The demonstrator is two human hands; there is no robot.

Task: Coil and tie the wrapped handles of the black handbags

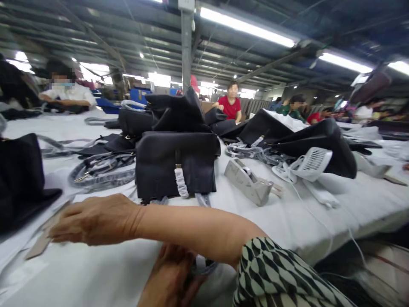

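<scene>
My right hand (92,219) reaches across to the left on a bare forearm, its fingers closed over a flat beige strip (38,247) on the white table cover. Below that forearm, my left hand (169,273) is blurred and partly covered, with its fingers bent around a plastic-wrapped strap (204,266). Just beyond the arm stands a black handbag (198,164), upright, with a wrapped buckle tab (181,182) on its front. Straps in clear wrap (102,172) lie coiled to its left.
A grey tape dispenser (247,183) stands right of the bag, with a small white fan (315,162) and its cable behind it. More black bags (297,143) are heaped across the table. At left is another dark bag (21,183). A co-worker in red (230,106) sits opposite.
</scene>
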